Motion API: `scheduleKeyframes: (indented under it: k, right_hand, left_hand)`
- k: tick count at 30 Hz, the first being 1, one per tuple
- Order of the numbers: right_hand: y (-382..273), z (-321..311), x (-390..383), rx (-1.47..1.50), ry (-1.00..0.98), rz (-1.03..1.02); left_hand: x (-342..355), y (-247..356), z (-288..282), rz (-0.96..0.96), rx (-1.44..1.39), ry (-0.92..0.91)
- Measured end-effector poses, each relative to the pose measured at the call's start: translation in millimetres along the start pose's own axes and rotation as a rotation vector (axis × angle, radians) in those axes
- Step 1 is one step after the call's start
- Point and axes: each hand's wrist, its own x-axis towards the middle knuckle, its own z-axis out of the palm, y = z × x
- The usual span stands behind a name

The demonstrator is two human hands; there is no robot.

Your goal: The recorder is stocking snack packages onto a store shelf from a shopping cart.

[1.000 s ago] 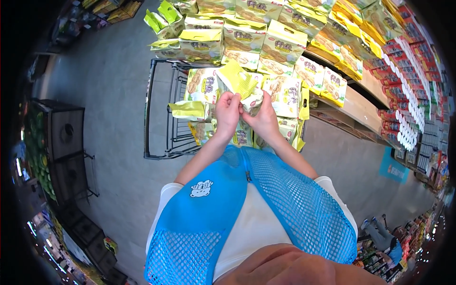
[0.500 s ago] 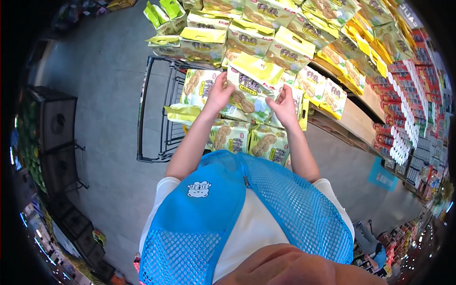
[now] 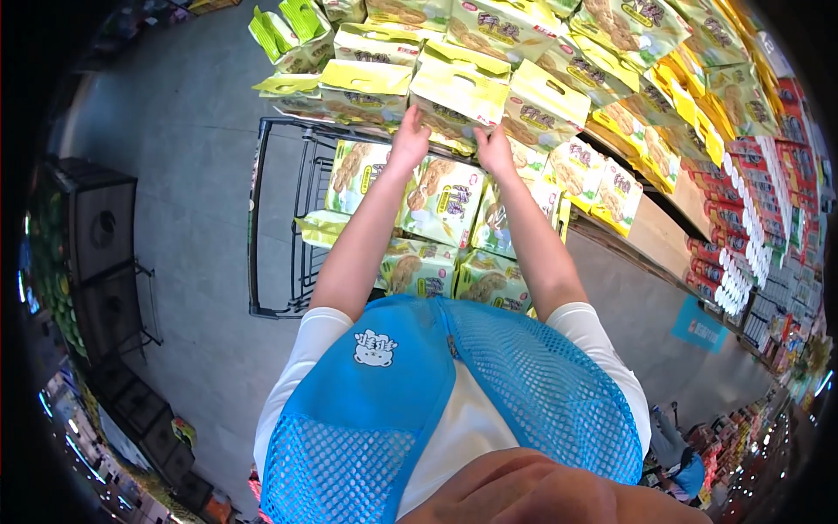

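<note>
My left hand [image 3: 410, 135] and my right hand [image 3: 494, 150] reach forward, gripping the lower sides of a yellow-topped snack package [image 3: 458, 83] with a handle cut-out, among the stacked packages [image 3: 362, 96] on the display. Some of my fingertips are hidden by it. Below my wrists, more green and yellow snack packages [image 3: 441, 201] lie in a black metal cart [image 3: 256, 214], several showing pictures of biscuits on their faces.
The wooden shelf [image 3: 659, 218] runs to the right with red cylindrical packs [image 3: 716, 271]. Black crates [image 3: 100, 223] stand at the left on the grey floor [image 3: 192, 262]. A person in blue [image 3: 685, 472] is at the lower right.
My hands have moved forward and up with the package, from above the cart to the front of the stacked display. The packages in the cart now show beneath my arms.
</note>
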Motion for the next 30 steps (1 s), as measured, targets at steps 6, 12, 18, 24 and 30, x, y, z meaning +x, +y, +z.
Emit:
scheduleKeyframes:
  k: [6,12,18,24,30]
  right_hand:
    - [-21.2,1.5,-5.0,-0.013,0.061,0.0]
    - [-40.2,-4.7,-36.2,-0.167,0.035,-0.013]
    - [-23.9,-29.6,-115.1,-0.064,0.124,-0.128]
    - [-19.9,-25.8,-183.6,-0.023,-0.036,-0.086]
    - [-26.4,-8.4,-210.3,0.041,-0.05,-0.218]
  left_hand:
    - [-2.8,-15.1,-0.6,0.055,0.044,0.014]
    - [-71.8,-42.9,-25.8,0.12,0.238,0.04]
    - [-192.9,-9.7,-67.8,0.418,0.721,0.201]
    - [-221.0,13.3,-129.5,0.399,1.053,0.156]
    - [-204.9,-14.0,-150.1,0.238,1.347,-0.008]
